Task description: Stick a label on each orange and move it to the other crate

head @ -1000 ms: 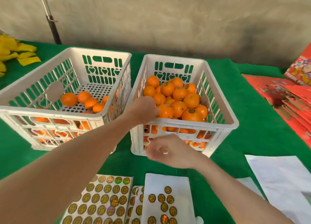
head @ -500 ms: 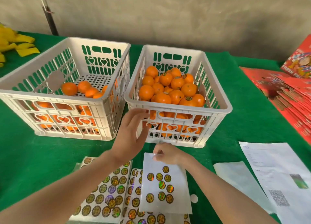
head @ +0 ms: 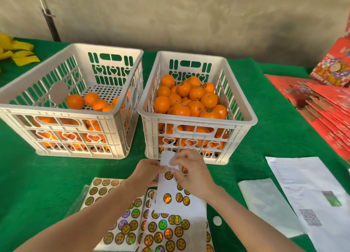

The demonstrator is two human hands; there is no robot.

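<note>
From my remote seat I see both hands meeting over the near middle of the bench [head: 37,176], just in front of the right crate [head: 195,120]. My left hand [head: 145,174] pinches the left edge of a small white label sheet [head: 166,187], which is lifted and tilted up off the bench. My right hand [head: 191,174] is curled over the far part of that sheet, thumb and fingertips pinched on it right beside a round gold label [head: 168,175]. I cannot tell whether that label has lifted from its backing. A few more labels sit lower on the same sheet.

Under the hands, fuller sheets of labels [head: 117,223] lie flat and overlapping at the near edge.

The right crate holds a heaped pile of oranges [head: 189,100], several with a dark round label on top. The left crate [head: 72,109], standing just beside it, holds a shallower layer of oranges [head: 91,102] towards its near side.

On the right lie a printed paper [head: 306,191] with a QR code and a stack of red cartons [head: 325,104] farther back. Yellow scraps [head: 20,53] sit at the far left.
</note>
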